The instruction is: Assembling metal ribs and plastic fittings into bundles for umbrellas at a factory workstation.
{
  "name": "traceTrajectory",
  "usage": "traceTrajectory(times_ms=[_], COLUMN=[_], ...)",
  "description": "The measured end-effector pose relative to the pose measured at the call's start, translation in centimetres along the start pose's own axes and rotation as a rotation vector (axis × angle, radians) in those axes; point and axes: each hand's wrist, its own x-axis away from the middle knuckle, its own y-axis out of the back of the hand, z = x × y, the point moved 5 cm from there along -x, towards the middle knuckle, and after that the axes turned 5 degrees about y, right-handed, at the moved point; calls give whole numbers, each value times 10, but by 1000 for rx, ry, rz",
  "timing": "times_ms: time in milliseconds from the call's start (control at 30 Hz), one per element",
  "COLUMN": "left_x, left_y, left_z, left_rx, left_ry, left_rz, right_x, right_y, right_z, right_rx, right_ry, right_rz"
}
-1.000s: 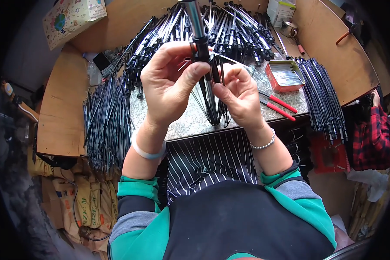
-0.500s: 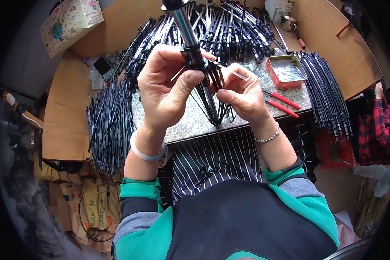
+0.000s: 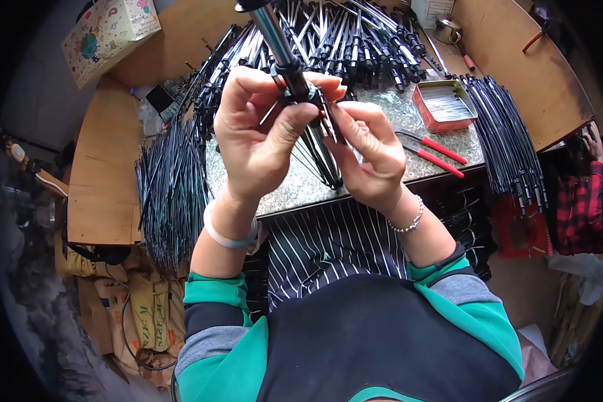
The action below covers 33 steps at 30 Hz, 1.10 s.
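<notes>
One speckled worktop point(image 3: 285, 194) takes up the middle here, and across its back sprawls one heap of silver-shafted umbrella frames point(image 3: 355, 53), too tangled for me to count. Two bundles of thin dark ribs flank it, a left bundle point(image 3: 171, 194) and a right bundle point(image 3: 506, 147), both too dense to number.

A single umbrella frame point(image 3: 276, 37) is up in the two hands, above the worktop's near edge, its shaft tilted up and away, its ribs trailing down. The left hand point(image 3: 261, 141) is curled about the dark collar, thumb pressed on it. The right hand point(image 3: 372, 151) is what has just changed: half a second ago its thumb stood off lower down the ribs; now thumb and forefinger are drawn in to a close pinch by the collar, so both hands are at the same joint. Exactly what that pinch has caught, I can't tell.

Nearby are one red tin point(image 3: 443, 124) of pale strips, past counting, and one pair of red-handled pliers point(image 3: 444, 150). Smallest, one thin pale strip pokes out beside the left thumb.
</notes>
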Motion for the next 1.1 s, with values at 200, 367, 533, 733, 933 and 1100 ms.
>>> traceTrajectory(times_ms=[200,367,533,733,933,1100], left_x=[2,4,9,13,14,15], left_y=[2,2,1,2,-8,-25], left_z=[-1,-3,-4,-2,-5,-24], left_rx=[-15,-41,-63,-286,-407,-542], left_ry=[8,-6,-81,-227,-202,-340], left_rz=[-16,-5,-58,-152,-314,-198], right_x=[0,2,-2,3,5,8], right_y=[0,-2,-2,-12,-23,-10], right_z=[-2,1,8,8,10,-12], right_rx=[12,45,247,305,431,-114], right_ry=[-13,51,175,198,170,-266], right_rz=[-20,-25,35,47,-54,12])
